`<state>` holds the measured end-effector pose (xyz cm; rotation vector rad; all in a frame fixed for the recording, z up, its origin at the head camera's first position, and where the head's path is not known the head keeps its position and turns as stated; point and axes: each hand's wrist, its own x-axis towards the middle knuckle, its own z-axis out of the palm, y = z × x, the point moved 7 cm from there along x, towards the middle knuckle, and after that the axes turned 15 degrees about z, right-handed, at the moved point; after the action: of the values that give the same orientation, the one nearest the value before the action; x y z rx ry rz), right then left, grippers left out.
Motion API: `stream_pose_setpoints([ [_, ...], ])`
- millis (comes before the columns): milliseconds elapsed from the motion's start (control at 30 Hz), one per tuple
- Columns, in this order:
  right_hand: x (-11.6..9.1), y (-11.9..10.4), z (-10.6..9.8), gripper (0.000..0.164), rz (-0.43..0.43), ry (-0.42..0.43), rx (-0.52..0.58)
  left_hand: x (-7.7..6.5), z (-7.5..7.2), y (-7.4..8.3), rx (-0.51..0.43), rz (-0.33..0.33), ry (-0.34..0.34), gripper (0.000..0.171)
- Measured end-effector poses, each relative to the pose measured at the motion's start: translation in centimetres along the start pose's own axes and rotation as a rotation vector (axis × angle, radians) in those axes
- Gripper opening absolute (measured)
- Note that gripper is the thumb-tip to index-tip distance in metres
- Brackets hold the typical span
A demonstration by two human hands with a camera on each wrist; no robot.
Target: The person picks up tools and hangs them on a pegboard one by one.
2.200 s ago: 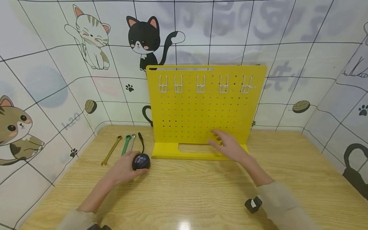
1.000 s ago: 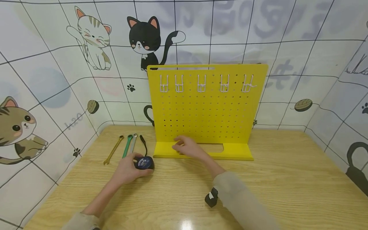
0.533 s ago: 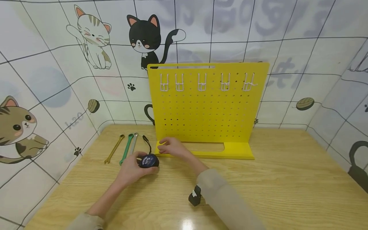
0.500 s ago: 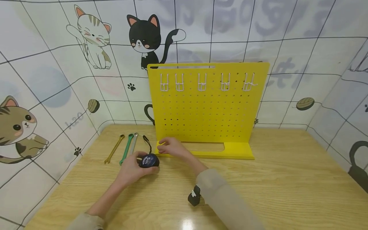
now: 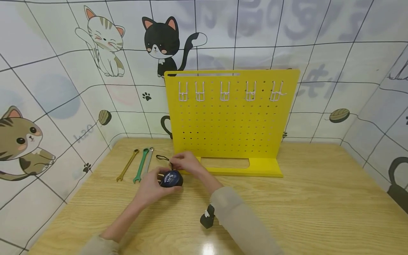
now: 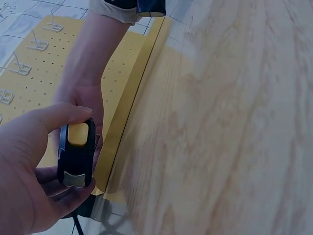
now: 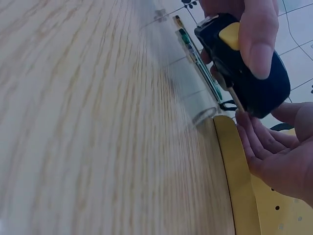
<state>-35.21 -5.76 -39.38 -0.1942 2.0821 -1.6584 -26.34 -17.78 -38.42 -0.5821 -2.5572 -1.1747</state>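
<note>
My left hand (image 5: 153,187) grips a dark blue and black tape measure (image 5: 172,179) marked 5m, held just above the table before the left front of the yellow pegboard (image 5: 223,124). In the left wrist view the yellow button on the tape measure (image 6: 77,152) faces up beside my thumb. My right hand (image 5: 188,163) is at the black wrist strap (image 5: 162,157) and pinches it close to the case; the strap's loop sticks out leftward. The right wrist view shows my right hand (image 7: 279,147) under the tape measure (image 7: 249,68), with its fingertips partly hidden.
Several white wire hooks (image 5: 224,92) hang in a row along the pegboard's top. Left of my hands lie a gold wrench (image 5: 127,165), a green wrench (image 5: 140,165) and a silver wrench (image 5: 148,161) on the wooden table (image 5: 306,209). A cat-print cloth stands behind.
My right hand has moved left from the pegboard's middle to the strap and taken hold of it. My left hand has carried the tape measure a little right, and the strap now bends leftward.
</note>
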Motion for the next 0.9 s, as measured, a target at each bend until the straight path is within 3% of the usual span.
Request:
stream_pose_setpoints([
  [167,0.1,-0.5,0.1,0.022,-0.027,0.041,0.047,-0.2,0.2,0.2,0.002,0.034,-0.005,0.073],
  [633,-0.1,-1.1,-0.4,0.03,-0.039,0.082,0.1,-0.2,0.6,0.4,0.018,0.056,-0.018,0.075],
  [900,-0.5,-2.4,-0.9,0.027,-0.128,0.089,0.161,0.2,0.7,0.6,0.008,0.082,0.017,0.074],
])
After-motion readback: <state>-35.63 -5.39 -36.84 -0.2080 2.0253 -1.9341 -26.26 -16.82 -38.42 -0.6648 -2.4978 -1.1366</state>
